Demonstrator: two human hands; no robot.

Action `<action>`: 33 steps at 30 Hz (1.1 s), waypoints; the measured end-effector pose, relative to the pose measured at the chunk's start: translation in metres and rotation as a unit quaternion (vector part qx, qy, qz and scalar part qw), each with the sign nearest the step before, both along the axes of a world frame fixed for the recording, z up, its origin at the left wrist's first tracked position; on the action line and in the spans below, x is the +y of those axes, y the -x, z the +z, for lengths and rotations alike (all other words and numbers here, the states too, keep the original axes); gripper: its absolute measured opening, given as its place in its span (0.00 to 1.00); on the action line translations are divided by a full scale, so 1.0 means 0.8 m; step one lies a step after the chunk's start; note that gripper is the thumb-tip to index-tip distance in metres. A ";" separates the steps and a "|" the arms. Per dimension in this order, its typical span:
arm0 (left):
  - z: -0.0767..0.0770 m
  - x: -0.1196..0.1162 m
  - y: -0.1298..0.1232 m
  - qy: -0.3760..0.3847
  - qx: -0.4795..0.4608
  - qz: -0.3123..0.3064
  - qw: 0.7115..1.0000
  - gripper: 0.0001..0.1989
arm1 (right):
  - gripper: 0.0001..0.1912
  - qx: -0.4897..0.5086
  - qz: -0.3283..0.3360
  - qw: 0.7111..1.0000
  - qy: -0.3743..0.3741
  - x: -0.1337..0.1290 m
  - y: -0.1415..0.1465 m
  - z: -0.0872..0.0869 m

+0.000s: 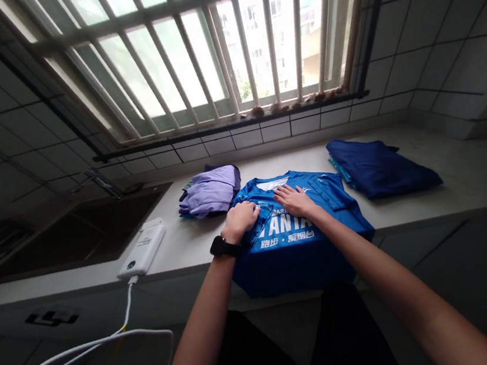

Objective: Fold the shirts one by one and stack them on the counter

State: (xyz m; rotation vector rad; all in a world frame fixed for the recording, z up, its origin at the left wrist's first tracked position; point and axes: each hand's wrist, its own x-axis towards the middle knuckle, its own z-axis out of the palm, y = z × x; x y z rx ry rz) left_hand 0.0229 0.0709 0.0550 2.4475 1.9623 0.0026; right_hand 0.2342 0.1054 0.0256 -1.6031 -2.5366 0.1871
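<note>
A blue sports jersey (302, 261) with white lettering lies on the countertop, its lower part hanging over the front edge. My left hand (240, 219), with a black watch on the wrist, has its fingers curled on the jersey's folded fabric near the collar. My right hand (294, 200) rests flat on the jersey's upper middle with its fingers spread, holding nothing. A folded lilac garment (211, 191) lies to the left of the jersey. A folded navy garment (379, 167) lies to its right.
A white power bank (142, 248) lies on the white countertop (456, 180), with a white cable hanging over the edge. A dark sink (76, 232) with a tap (104, 183) is set in the counter at left. A barred window (200, 45) and tiled walls stand behind.
</note>
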 end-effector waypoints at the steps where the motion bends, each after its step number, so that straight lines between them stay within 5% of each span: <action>1: 0.003 0.004 -0.006 -0.019 0.013 0.000 1.000 0.19 | 0.29 -0.002 0.000 1.000 0.000 0.002 0.000 0.000; 6: 0.003 0.031 -0.026 -0.144 0.027 0.014 0.989 0.16 | 0.28 -0.009 0.014 1.000 -0.004 0.017 -0.003 -0.001; 10: -0.015 0.058 -0.023 -0.166 0.008 0.042 0.985 0.21 | 0.28 0.025 -0.004 0.999 -0.026 0.033 -0.008 0.001; 14: -0.031 0.073 -0.013 -0.170 -0.031 0.051 0.984 0.26 | 0.29 0.087 -0.181 0.974 -0.105 0.048 -0.016 -0.001; 17: -0.034 0.074 -0.010 -0.191 -0.065 0.046 0.978 0.20 | 0.33 0.117 -0.266 0.948 -0.133 0.056 -0.024 -0.006; 25: -0.024 0.068 -0.007 -0.132 -0.163 0.028 0.977 0.27 | 0.34 0.063 -0.235 0.968 -0.057 0.058 -0.033 -0.003; 33: -0.021 0.064 -0.003 -0.108 -0.212 0.055 0.970 0.29 | 0.30 0.134 -0.235 0.959 -0.081 0.057 -0.041 -0.002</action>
